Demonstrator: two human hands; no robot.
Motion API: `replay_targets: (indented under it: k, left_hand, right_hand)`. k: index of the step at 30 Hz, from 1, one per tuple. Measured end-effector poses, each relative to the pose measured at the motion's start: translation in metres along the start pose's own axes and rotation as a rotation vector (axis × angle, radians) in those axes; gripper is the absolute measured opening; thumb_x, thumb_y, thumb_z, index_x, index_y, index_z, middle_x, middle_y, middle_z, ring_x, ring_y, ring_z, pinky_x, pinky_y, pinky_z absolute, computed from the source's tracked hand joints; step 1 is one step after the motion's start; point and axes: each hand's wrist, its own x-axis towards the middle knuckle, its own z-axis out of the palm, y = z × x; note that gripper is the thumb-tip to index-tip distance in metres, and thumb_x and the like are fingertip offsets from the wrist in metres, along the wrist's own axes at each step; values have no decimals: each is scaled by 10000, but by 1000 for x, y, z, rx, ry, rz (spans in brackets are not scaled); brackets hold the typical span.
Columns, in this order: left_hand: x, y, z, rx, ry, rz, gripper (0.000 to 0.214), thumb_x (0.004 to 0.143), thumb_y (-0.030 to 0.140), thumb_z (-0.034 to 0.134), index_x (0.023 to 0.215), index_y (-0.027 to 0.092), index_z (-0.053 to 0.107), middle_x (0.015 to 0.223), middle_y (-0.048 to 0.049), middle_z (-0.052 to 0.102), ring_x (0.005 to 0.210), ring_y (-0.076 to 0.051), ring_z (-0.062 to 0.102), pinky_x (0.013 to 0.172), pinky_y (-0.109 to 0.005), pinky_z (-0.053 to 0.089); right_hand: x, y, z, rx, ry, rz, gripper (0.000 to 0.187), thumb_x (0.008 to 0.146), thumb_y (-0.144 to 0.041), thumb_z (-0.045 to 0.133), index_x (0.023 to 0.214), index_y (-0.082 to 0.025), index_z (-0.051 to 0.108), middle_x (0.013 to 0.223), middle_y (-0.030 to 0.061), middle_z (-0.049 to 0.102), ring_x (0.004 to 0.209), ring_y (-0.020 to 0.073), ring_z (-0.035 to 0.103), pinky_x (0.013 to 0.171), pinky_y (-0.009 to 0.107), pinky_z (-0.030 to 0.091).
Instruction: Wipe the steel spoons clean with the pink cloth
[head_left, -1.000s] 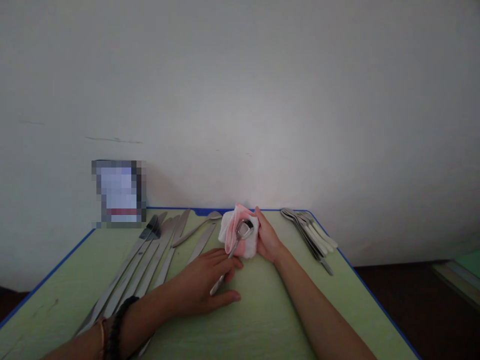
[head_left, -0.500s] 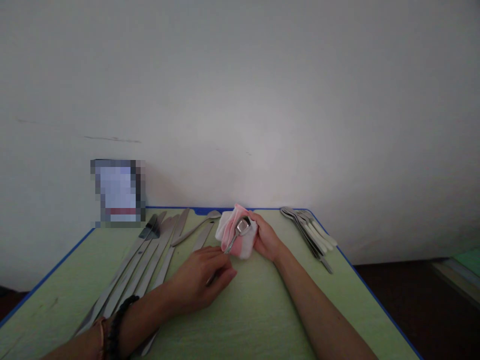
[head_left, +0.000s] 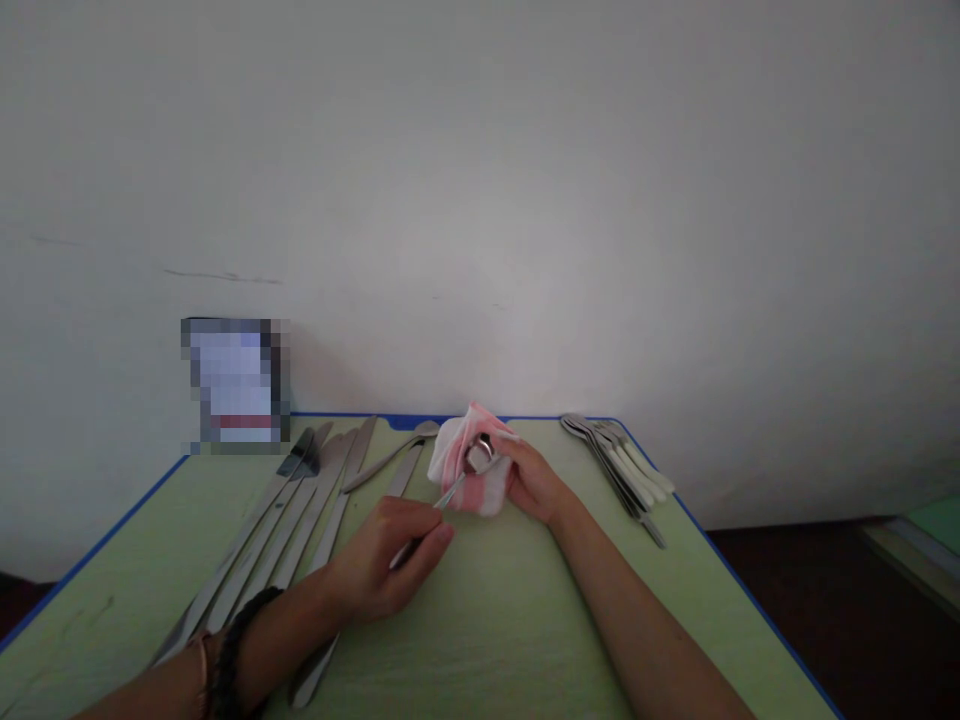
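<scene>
A metal spoon (head_left: 478, 455) is gripped by its handle in my left hand (head_left: 401, 550), fingers closed, with its bowl up and away from me. Behind the bowl, a pink and white cloth (head_left: 465, 490) lies bunched in my right hand (head_left: 529, 470). My right thumb rests near the edge of the bowl, and the other fingers are hidden by the cloth. Just beyond my left hand another spoon (head_left: 382, 463) lies on the green table (head_left: 525, 620), close to a row of long flat metal knives (head_left: 300, 530) partly covered by my left forearm.
A pile of spoons (head_left: 611, 455), some with white handles, lies at the table's right. A blurred upright screen (head_left: 234, 385) stands at the back left, with a dark-ended utensil (head_left: 300, 455) in front. The wall (head_left: 480, 200) rises behind the table's blue edge.
My left hand has drawn slightly back and left along with the spoon. The spoon's bowl has turned, and my right thumb has come over toward its edge.
</scene>
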Motion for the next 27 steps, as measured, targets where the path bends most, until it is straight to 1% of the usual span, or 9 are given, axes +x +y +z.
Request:
replay_targets:
  k: [2, 4, 8, 13, 18, 22, 27]
  left_hand:
    - [1, 0, 0, 5, -56, -16, 347, 904, 229, 346, 562, 191, 297, 515, 55, 316, 471, -85, 318, 508, -243, 227]
    - [2, -1, 1, 23, -103, -26, 333, 904, 238, 359, 577, 189, 320, 527, 53, 340, 480, -85, 334, 512, -236, 237]
    - [2, -1, 3, 54, -131, -39, 323, 901, 244, 370, 585, 189, 329, 532, 53, 345, 482, -86, 339, 511, -230, 240]
    - [3, 0, 4, 90, -111, -23, 330, 904, 234, 352, 579, 193, 309, 532, 53, 330, 478, -89, 324, 510, -238, 231]
    - [4, 1, 4, 128, -93, -1, 333, 902, 230, 342, 572, 194, 313, 527, 49, 327, 476, -94, 316, 506, -251, 221]
    - [3, -1, 5, 123, -57, 3, 349, 903, 223, 345, 556, 192, 315, 517, 53, 321, 466, -90, 317, 499, -250, 221]
    - [3, 0, 6, 136, -12, -24, 360, 907, 230, 330, 549, 190, 341, 524, 49, 336, 475, -91, 347, 505, -248, 238]
  right_hand:
    - [1, 1, 0, 17, 15, -15, 223, 656, -344, 706, 760, -151, 662, 717, -7, 681, 629, 113, 576, 663, 232, 439]
    - [3, 2, 1, 27, 20, -18, 240, 647, -372, 714, 750, -162, 659, 713, -17, 680, 616, 107, 570, 642, 225, 434]
    - [4, 1, 3, 26, 27, 3, 252, 672, -400, 692, 766, -170, 649, 689, -23, 674, 594, 108, 562, 633, 232, 432]
    - [4, 0, 5, 78, 76, 24, 281, 708, -440, 652, 775, -167, 640, 669, -18, 670, 606, 126, 577, 706, 271, 447]
    - [5, -1, 5, 116, 83, 81, 317, 772, -459, 578, 839, -156, 640, 707, 5, 685, 662, 147, 611, 785, 303, 452]
    - [5, -2, 5, 144, 85, 57, 328, 810, -458, 528, 903, -161, 632, 776, 15, 700, 708, 147, 627, 818, 300, 454]
    - [6, -3, 3, 167, 50, 29, 444, 836, -531, 434, 986, -160, 625, 834, 36, 705, 775, 172, 639, 833, 323, 462]
